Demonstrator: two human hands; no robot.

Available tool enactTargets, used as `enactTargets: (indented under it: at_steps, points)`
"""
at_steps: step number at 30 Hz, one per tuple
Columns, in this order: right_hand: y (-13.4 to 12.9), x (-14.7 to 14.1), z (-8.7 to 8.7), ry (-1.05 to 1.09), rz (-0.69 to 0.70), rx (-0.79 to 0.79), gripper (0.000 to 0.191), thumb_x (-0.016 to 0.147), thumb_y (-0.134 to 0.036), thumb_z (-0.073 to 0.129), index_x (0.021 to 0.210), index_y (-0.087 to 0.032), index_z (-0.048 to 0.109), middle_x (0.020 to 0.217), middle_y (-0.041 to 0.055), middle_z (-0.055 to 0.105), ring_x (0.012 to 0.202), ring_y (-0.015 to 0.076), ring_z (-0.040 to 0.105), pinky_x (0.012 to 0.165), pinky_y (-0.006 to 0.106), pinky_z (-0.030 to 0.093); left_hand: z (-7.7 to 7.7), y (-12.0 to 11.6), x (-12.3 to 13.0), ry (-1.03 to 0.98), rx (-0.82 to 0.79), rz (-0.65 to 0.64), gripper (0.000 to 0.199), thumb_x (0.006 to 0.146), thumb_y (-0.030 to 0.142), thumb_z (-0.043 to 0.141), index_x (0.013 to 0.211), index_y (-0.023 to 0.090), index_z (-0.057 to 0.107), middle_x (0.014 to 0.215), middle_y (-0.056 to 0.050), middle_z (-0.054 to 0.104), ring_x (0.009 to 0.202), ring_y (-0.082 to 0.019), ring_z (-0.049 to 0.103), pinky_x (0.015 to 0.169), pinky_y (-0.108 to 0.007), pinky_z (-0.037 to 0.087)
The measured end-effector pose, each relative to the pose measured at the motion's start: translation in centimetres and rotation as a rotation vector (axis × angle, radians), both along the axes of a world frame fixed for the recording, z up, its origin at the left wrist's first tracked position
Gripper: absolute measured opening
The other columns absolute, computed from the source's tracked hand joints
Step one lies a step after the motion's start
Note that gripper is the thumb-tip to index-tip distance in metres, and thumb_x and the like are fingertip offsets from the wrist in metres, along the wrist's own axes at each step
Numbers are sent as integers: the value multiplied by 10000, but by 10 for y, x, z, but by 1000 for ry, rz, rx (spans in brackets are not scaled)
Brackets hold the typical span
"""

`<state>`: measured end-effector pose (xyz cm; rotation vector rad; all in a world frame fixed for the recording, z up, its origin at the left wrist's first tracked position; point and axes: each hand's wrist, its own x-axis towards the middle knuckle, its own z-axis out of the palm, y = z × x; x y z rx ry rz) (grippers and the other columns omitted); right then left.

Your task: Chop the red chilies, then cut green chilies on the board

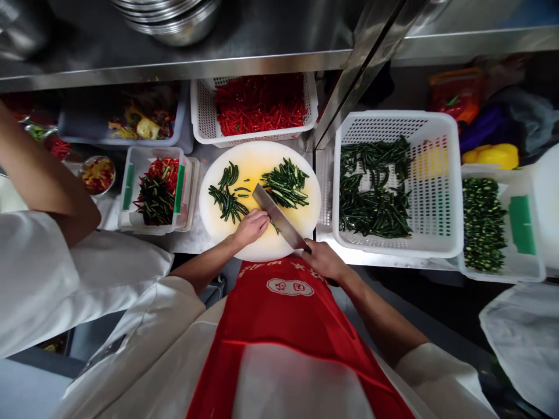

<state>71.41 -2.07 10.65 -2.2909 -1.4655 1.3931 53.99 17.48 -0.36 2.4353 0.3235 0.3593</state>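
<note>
Cleaver (282, 218) slanted over oval board (251, 152); dark-green peppers (285, 185) in loose heaps.

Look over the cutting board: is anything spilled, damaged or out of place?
Nothing plainly spilled or damaged stands out. At most, a few loose green slivers lie on the white cutting board between the left pile and the right pile, near the knife; this looks like ordinary scatter from cutting.
</note>
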Motion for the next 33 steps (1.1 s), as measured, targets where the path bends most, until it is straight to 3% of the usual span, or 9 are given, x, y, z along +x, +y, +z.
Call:
enactTargets:
  at_steps: [3,9,12,14,17,19,22,25,33]
  points:
    - [-11,8,-2,4,-83,38,220,902,-285,426,976,-181,605,851,77,698,780,207,629,666,264,361,9,10,4,45,25,-39,210,957,214,436,951,166,640,978,-81,649,938,-193,571,875,-340,499]
    - [-44,30,32,135,-40,26,220,907,-314,415,905,-217,613,764,48,681,676,193,598,616,273,343,16,84,19,277,118,355,233,861,100,454,959,160,657,1030,-110,625,1022,-248,574,937,-394,476]
    - [-50,35,40,178,21,-39,243,913,-344,418,855,-223,621,738,51,680,633,185,573,588,276,317,15,114,32,474,103,372,215,822,93,485,882,179,673,960,-92,628,944,-258,602,860,-390,504]
    - [-51,38,37,179,24,-58,257,911,-363,420,856,-218,625,744,55,681,636,186,570,593,277,318,16,119,38,440,83,375,208,827,106,499,905,184,676,961,-81,629,937,-248,608,848,-374,511]
    - [-50,40,25,156,-51,-46,235,900,-350,425,852,-209,608,728,45,671,649,188,576,603,274,330,21,102,39,182,75,368,220,889,164,491,1032,171,657,1049,-87,613,1018,-220,588,918,-348,494]
    - [-47,40,17,131,-126,-17,213,892,-335,427,842,-206,589,735,39,668,665,188,586,611,270,338,22,77,35,65,75,255,228,923,197,474,1066,171,649,1071,-87,603,1031,-199,578,926,-329,491]
    - [-37,40,11,99,-185,16,202,893,-321,422,874,-200,582,801,48,678,718,189,603,632,265,347,15,34,27,69,81,0,224,938,191,463,1046,177,659,1014,-77,625,970,-185,590,876,-315,512]
    - [-28,40,14,41,-135,2,198,897,-315,418,862,-194,571,794,60,670,729,192,601,631,266,331,4,3,24,70,84,-21,218,943,171,458,1028,166,659,1002,-77,651,955,-184,599,893,-326,519]
    - [-23,53,43,70,23,-32,197,910,-289,427,908,-198,601,818,60,686,738,195,615,628,267,319,-2,-3,30,19,71,-9,221,947,151,434,976,164,652,1013,-73,677,943,-180,613,878,-342,536]
